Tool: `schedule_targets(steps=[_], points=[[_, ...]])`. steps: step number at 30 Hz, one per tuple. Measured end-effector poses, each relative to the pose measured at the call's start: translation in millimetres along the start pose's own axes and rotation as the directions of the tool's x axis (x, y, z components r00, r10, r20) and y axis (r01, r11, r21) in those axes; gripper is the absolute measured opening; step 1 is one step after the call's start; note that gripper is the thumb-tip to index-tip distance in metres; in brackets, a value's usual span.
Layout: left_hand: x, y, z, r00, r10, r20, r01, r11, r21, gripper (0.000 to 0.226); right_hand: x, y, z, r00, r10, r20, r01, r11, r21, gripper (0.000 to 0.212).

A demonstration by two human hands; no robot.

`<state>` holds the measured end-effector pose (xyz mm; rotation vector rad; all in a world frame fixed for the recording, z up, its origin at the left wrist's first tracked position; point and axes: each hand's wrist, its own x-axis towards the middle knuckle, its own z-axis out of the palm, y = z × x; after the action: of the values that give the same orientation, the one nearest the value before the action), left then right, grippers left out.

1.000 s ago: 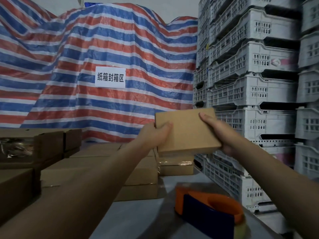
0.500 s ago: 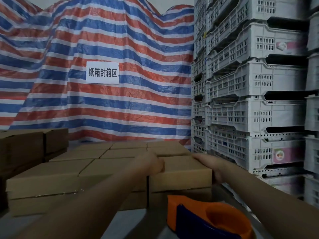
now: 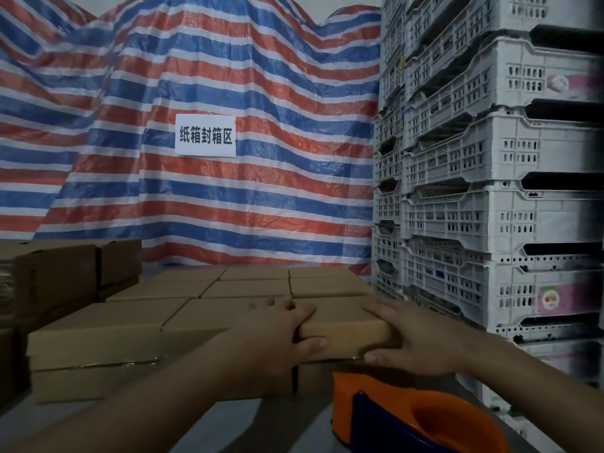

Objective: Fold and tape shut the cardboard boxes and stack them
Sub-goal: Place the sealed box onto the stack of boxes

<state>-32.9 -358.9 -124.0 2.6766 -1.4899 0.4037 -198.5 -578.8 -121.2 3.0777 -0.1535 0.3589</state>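
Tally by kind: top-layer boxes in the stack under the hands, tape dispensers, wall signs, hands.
Top-layer boxes: 9
Tape dispenser: 1
Wall sign: 1
Hands: 2, left hand and right hand, both gripping the front-right box
Total: 13

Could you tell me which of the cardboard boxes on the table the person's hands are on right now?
It is the front-right box of the top layer, nearest the orange tape dispenser. The left hand and right hand clasp its near corners; the others lie untouched.

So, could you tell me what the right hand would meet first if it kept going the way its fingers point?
Probably the left hand, gripping the same cardboard box: the right hand points leftward along it. Depth is unclear.
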Motion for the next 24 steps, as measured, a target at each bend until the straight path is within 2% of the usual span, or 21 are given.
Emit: schedule_targets(steps=[3,7,14,17,19,21,22,24], points=[[12,0,-2,0.998,0.031,-0.052,-0.026,0.997,0.078,0.073,17,2,-2,1.000,0.022,0.015,-0.022,1.000,0.013,0.094],[26,-1,-7,1.000,0.012,-0.022,-0.013,0.998,-0.062,0.073,37,3,-3,0.996,0.070,0.055,-0.073,0.997,0.039,0.093],[25,-2,-4,0.996,0.043,-0.075,-0.044,0.999,-0.012,0.073,38,4,1,0.994,0.098,0.052,-0.101,0.994,0.043,0.095],[17,1,-9,0.989,0.053,-0.141,-0.054,0.999,0.000,0.071,37,-3,-6,0.988,0.124,0.088,-0.122,0.992,-0.031,0.089],[11,-5,-15,0.977,0.019,-0.214,-0.038,0.996,-0.085,0.072,38,-11,-14,0.992,0.124,0.037,-0.122,0.991,-0.056,0.087],[2,-19,-29,0.958,-0.047,-0.281,0.002,0.987,-0.160,0.063,41,-24,-25,0.994,0.095,-0.048,-0.094,0.995,0.021,0.082],[-3,-30,-37,0.952,-0.060,-0.300,0.020,0.991,-0.133,0.057,45,-32,-32,0.994,0.077,-0.081,-0.070,0.993,0.095,0.078],[-14,-58,-51,0.963,-0.093,-0.253,0.080,0.995,-0.062,0.054,55,-54,-43,0.994,0.032,-0.101,-0.004,0.964,0.267,0.067]])
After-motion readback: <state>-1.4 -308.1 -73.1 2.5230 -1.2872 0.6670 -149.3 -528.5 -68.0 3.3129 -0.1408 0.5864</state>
